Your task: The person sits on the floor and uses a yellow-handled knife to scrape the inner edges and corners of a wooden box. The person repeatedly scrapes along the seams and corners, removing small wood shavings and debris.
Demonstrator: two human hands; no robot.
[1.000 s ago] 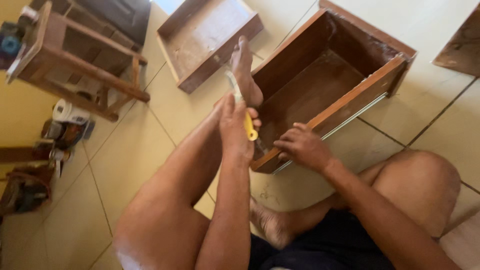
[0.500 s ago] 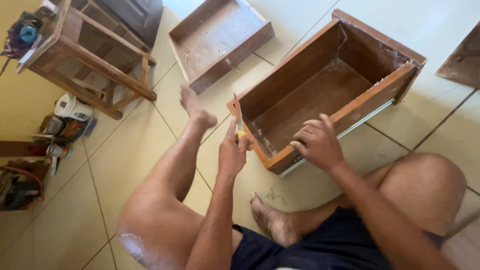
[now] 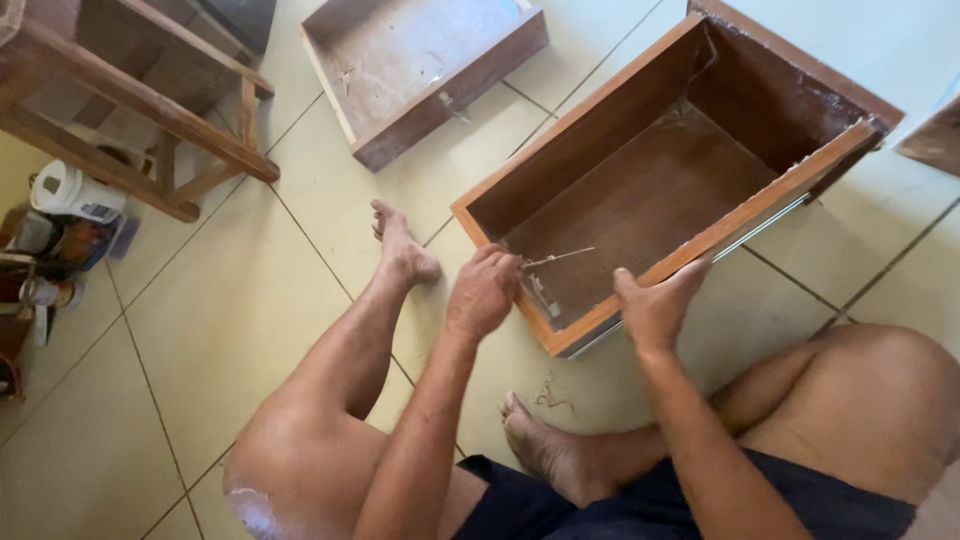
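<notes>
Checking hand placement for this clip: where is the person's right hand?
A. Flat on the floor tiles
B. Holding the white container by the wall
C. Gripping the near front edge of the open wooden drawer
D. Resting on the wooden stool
C: the right hand clasps the near rim of the wooden drawer, while the left hand sits at the drawer's near corner.

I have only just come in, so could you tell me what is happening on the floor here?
A person sits on the tiled floor with a wooden drawer lying open in front of them. The left hand is at the drawer's near corner, holding a thin metal tool that pokes inside. The right hand grips the front rail beside it. A second drawer lies further off, near a wooden frame.
</notes>
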